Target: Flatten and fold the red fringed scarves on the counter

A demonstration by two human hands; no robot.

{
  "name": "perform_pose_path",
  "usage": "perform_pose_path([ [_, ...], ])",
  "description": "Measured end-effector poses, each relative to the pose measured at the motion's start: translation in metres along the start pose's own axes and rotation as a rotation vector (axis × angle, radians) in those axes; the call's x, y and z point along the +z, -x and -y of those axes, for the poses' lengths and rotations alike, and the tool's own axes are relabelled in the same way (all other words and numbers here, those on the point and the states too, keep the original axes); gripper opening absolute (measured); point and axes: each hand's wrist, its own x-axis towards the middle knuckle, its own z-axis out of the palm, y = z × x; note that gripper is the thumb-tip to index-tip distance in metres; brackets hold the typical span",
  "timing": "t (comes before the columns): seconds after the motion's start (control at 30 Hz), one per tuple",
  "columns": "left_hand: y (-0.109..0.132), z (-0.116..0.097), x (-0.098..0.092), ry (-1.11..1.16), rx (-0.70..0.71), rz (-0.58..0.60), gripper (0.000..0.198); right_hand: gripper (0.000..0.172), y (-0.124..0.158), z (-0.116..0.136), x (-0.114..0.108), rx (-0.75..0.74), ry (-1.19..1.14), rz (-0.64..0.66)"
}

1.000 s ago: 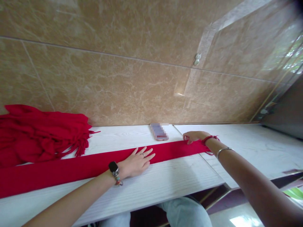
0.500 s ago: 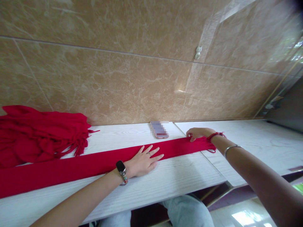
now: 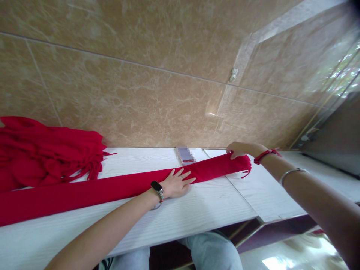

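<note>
A long red scarf (image 3: 92,190), folded into a narrow strip, runs across the white table from the left edge to a fringed end at the right. My left hand (image 3: 177,183) lies flat on its middle with the fingers spread. Near the fringed end, my right hand (image 3: 235,150) pinches the scarf's far edge between thumb and fingers. That end is raised a little off the table, and its fringe hangs partly out of sight.
A heap of red fringed cloth (image 3: 50,153) lies at the back left. Behind the scarf, a phone (image 3: 185,155) rests near the tiled wall (image 3: 146,105). A seam divides the white tabletop (image 3: 219,198) at the right. My knees are under its front edge.
My right hand has lifted the fringed end and drawn it up toward the wall, bending the strip near my left hand. My left hand stays flat on the scarf. The view has shifted slightly.
</note>
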Motion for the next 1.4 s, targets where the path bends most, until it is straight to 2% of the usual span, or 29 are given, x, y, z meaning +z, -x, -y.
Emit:
perform_pose_path([
  [0.1,-0.015,0.001,0.003,0.001,0.001,-0.003,0.045,0.013,0.009,0.004,-0.019,0.007,-0.02,0.063],
  [0.27,-0.03,0.003,0.009,-0.004,0.01,-0.033,0.045,0.011,0.023,0.029,-0.047,-0.006,-0.04,0.063],
  [0.4,-0.026,0.007,0.001,0.03,0.047,0.001,0.046,0.014,0.036,0.069,-0.062,-0.082,-0.009,0.035],
  [0.53,0.003,0.023,-0.014,0.013,0.062,-0.004,0.044,0.019,0.051,0.126,-0.07,-0.239,0.055,0.003],
  [0.7,0.053,0.05,-0.017,-0.145,-0.028,-0.032,0.041,0.022,0.053,0.214,-0.063,-0.348,0.066,-0.032],
  [0.8,0.071,0.061,-0.013,-0.189,-0.002,-0.023,0.041,0.026,0.046,0.264,-0.043,-0.381,0.01,-0.038],
  [0.9,0.081,0.069,-0.014,-0.177,-0.054,-0.015,0.041,0.028,0.038,0.295,-0.021,-0.368,-0.122,-0.022],
  [0.97,0.086,0.075,-0.016,-0.13,-0.177,-0.031,0.042,0.039,0.032,0.295,-0.012,-0.396,-0.258,0.049],
  [1.07,0.092,0.083,-0.018,-0.058,-0.318,-0.03,0.044,0.056,0.022,0.266,-0.003,-0.365,-0.529,0.186],
  [1.1,0.094,0.084,-0.017,-0.046,-0.334,-0.026,0.045,0.054,0.017,0.251,-0.001,-0.294,-0.606,0.154],
  [1.2,0.095,0.086,-0.014,-0.036,-0.335,-0.034,0.046,0.029,0.003,0.203,0.012,-0.004,-0.715,-0.153],
  [1.23,0.094,0.086,-0.013,-0.037,-0.331,-0.037,0.046,0.023,-0.001,0.19,0.018,0.072,-0.829,-0.157],
  [1.3,0.094,0.085,-0.012,-0.039,-0.329,-0.046,0.046,0.021,-0.008,0.171,0.033,0.104,-0.898,-0.123],
  [1.4,0.093,0.084,-0.01,-0.044,-0.324,-0.071,0.046,0.026,-0.013,0.165,0.055,0.072,-1.016,-0.027],
])
